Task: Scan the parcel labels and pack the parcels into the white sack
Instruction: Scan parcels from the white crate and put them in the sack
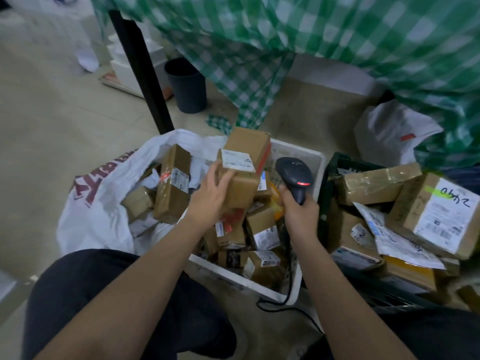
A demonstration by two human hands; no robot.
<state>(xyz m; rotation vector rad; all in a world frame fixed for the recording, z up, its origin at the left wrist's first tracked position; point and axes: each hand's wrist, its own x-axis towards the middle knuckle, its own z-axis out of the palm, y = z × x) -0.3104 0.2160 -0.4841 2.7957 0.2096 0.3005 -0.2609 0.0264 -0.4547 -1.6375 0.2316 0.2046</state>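
Dark-trousered knees frame the work: left hand grips a labelled brown cardboard parcel above the white plastic crate, right hand clasps the black handheld scanner. White sack, left, holds several parcels; many remain.

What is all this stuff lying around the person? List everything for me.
held parcel: one, brown cardboard with white label, raised above the white crate
scanner: one, black, red light on, corded
white sack: one, red lettering, on the floor at left, holding several brown parcels
white crate: one, centre, full of parcels
dark crate: one, right, piled with boxes and mailers
bin: one, dark, under the table
checked cloth: one, green and white, hanging from the table
white bag: one, far right
left hand: grips the held parcel
right hand: grips the scanner
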